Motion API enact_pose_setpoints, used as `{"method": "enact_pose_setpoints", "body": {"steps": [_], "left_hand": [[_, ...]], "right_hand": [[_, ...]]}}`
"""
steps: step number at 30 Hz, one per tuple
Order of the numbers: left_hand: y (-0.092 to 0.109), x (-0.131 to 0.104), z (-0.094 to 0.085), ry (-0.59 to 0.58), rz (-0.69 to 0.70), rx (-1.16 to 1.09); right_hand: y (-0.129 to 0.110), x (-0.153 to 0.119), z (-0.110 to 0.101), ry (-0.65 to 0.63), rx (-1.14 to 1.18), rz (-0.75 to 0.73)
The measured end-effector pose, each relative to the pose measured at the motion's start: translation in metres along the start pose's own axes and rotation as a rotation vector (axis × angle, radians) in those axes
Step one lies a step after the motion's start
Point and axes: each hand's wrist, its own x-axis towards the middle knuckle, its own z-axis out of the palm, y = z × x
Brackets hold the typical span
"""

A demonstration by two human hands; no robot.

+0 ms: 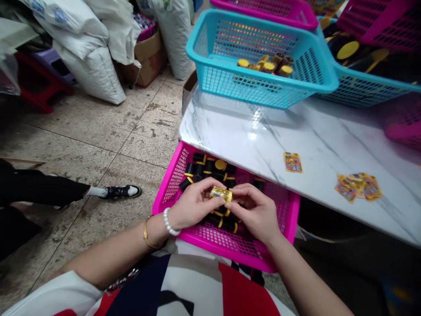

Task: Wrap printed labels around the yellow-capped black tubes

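Between both hands is a small cylindrical container (221, 193) with a shiny gold printed wrap. My left hand (199, 199) pinches its left end and lower side, fingers closed. At its right end, the fingertips of my right hand (253, 208) are closed on it too. Below the hands, a pink plastic basket (263, 259) holds several black cylinders with yellow caps (220, 165). One printed label (292, 162) lies on the white marbled table, and a loose pile of similar labels (358, 186) lies farther right.
A blue basket (230, 83) with several gold-wrapped cylinders stands on the table (237, 123). More blue and pink baskets crowd the back right. White sacks (95, 66) and a cardboard box (148, 57) rest on the floor. Another person's leg and shoe (121, 192) show at left.
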Motion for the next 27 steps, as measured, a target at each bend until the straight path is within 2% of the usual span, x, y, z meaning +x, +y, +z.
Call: {"method": "enact_pose_setpoints", "body": {"steps": [2,3,6,9,11,14,17,20,24,27], "left_hand": [[0.000,0.000,0.003,0.040,0.131,0.064],[0.001,0.001,0.003,0.033,0.147,0.073],[0.002,0.003,-0.001,-0.064,-0.005,0.029],[0.003,0.005,-0.005,-0.138,-0.204,-0.027],[0.003,0.004,-0.004,-0.130,-0.255,-0.117],[0.002,0.003,0.000,-0.137,-0.280,-0.307],[0.001,0.003,0.004,-0.126,-0.293,-0.380],[-0.001,0.005,0.007,-0.079,-0.321,-0.373],[-0.003,0.006,0.012,-0.041,-0.339,-0.420],[-0.003,0.007,0.015,-0.069,-0.312,-0.541]], "right_hand": [[0.000,0.003,0.002,0.023,0.194,0.198],[0.000,0.004,0.002,0.010,0.261,0.274],[-0.001,0.007,-0.003,-0.095,0.371,0.376],[0.000,0.007,-0.009,-0.201,0.408,0.316],[0.000,0.006,-0.010,-0.228,0.358,0.229],[0.000,0.004,-0.007,-0.164,0.290,0.105],[-0.002,0.002,-0.003,-0.105,0.327,0.095],[-0.004,0.002,0.000,-0.094,0.339,0.105],[-0.011,0.000,0.001,-0.100,0.207,-0.019],[-0.021,0.001,-0.004,-0.132,0.119,-0.096]]}}
